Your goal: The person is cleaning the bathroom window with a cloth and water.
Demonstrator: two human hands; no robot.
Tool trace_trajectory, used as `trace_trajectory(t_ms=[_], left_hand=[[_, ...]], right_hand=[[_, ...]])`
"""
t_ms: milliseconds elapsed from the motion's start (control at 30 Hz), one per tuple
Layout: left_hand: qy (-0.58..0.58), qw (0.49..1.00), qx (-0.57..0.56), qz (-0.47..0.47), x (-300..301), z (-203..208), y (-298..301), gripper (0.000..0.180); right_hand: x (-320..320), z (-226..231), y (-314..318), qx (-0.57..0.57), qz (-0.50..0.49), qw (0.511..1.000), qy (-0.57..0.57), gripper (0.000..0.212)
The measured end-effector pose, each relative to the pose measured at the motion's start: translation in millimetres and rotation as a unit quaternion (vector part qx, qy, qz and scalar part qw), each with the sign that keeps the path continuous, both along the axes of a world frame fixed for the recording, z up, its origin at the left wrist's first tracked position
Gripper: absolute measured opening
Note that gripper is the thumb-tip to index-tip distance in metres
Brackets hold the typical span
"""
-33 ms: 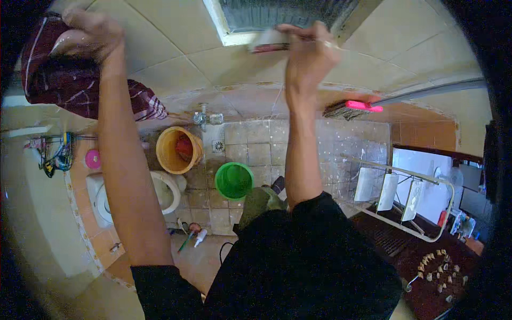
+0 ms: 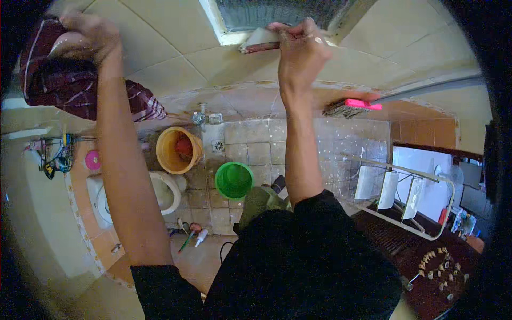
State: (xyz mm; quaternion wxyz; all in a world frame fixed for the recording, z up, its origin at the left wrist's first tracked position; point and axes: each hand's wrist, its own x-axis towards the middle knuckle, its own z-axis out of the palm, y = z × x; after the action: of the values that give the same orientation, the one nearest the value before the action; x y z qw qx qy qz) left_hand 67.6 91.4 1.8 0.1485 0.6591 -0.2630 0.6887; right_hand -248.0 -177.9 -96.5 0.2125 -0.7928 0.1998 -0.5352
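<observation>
Up by the window, the right hand held a flat tool, pale with a dark reddish strip along its lower edge, its fingers bent and pinching the end nearest the palm. That tool lay just below the lower corner of the pale window frame, against the cream-tiled wall or very near it; blur hid whether the two touched. Far to the left, the left hand was raised at about the same height, fingers curled over a pale, rounded thing beside a maroon plaid cloth; whether those fingers gripped it firmly, or held the cloth as well, I could not tell. The cloth trailed down behind the forearm toward a metal tap on the wall. Beneath the arms, an orange bucket with something red inside stood near the floor drain, and a green bucket stood by the person's leg. A toilet showed partly behind the left forearm. To the right, a mop with a bright pink head and grey strands leaned at the wall, while a white-stepped metal frame stood farther off beside a dark brown surface scattered with small pale pieces.
</observation>
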Motion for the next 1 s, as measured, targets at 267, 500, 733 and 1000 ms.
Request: trace_trajectory(t_ms=[267, 500, 733, 1000], left_hand=[[0.132, 0.954, -0.269, -0.016, 6, -17, -26, 0.032], [0.152, 0.945, -0.277, -0.089, -69, -3, -67, 0.052], [0.129, 0.936, -0.324, -0.046, -58, 7, -60, 0.047], [0.265, 0.859, -0.426, -0.101, -119, 15, -105, 0.045]], right_hand=[[9, -9, -2, 0.043, 0.036, 0.998, -0.036, 0.020], [-4, -7, -19, 0.113, -0.074, 0.986, -0.102, 0.021], [-4, -4, -23, 0.148, -0.069, 0.978, -0.129, 0.022], [-15, -16, -52, 0.147, -0.142, 0.972, -0.119, 0.028]])
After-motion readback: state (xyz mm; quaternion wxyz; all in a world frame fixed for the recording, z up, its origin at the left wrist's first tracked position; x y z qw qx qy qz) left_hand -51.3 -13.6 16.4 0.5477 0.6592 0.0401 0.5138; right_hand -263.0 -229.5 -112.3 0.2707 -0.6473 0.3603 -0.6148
